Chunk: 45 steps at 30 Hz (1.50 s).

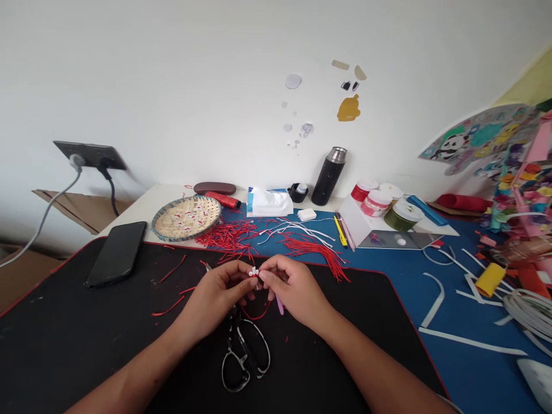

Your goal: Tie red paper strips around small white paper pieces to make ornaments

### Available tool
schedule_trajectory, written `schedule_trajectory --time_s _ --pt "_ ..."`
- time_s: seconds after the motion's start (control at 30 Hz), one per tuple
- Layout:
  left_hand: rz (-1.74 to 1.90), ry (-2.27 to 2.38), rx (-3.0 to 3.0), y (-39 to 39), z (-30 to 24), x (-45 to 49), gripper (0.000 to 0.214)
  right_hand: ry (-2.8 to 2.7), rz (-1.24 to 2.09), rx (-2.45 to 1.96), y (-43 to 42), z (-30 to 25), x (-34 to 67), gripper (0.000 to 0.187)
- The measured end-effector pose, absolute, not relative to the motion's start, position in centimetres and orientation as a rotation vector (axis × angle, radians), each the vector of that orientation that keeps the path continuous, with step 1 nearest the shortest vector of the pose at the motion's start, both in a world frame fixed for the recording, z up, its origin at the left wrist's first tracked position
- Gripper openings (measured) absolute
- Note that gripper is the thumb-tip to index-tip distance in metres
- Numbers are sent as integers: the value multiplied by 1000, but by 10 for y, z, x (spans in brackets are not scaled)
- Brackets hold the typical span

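In front of me my left hand [215,293] pinches a small white knotted piece with red on it, shaped like a flower [253,272]. The thumb and forefinger of my right hand [299,287] are closed at its other side, touching it. A slim purple stick [280,305] pokes out beneath my right fingers; its far end is hidden in the hand. A red cord [256,318] loops down under both hands to the black mat [328,356]. Just below lie scissors with dark, worn handles [245,356], their blades hidden by my left hand.
Behind my hands lie piles of red cords [228,234] and white cords [297,227]. A woven basket [161,233] holds small red-and-white pieces. A phone [116,253] lies left; a black flask [328,177], yellow cutter [340,232] and paint jars [403,215] stand or lie farther back.
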<state>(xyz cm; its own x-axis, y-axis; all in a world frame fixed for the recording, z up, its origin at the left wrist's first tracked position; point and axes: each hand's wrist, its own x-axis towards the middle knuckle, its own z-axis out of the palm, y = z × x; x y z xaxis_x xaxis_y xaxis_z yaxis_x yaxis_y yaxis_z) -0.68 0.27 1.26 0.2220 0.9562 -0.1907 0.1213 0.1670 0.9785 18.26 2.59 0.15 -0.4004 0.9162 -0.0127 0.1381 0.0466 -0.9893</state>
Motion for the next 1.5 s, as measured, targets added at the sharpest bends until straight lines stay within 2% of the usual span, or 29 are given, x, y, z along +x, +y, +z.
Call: schedule_trajectory --time_s 0.33,0.6,0.97,1.5 --pt "859 1230 1278 3 15 -5 32 -1699 1371 -1148 25 6 183 10" --pt "948 1215 1184 4 13 -6 34 -1793 1371 -1182 23 7 184 18" --pt "927 1176 1252 0 14 -5 31 -1698 1375 -1144 25 -1 182 9" --pt "979 1136 1220 -1 12 -5 30 -1661 1477 -1172 23 6 182 21"
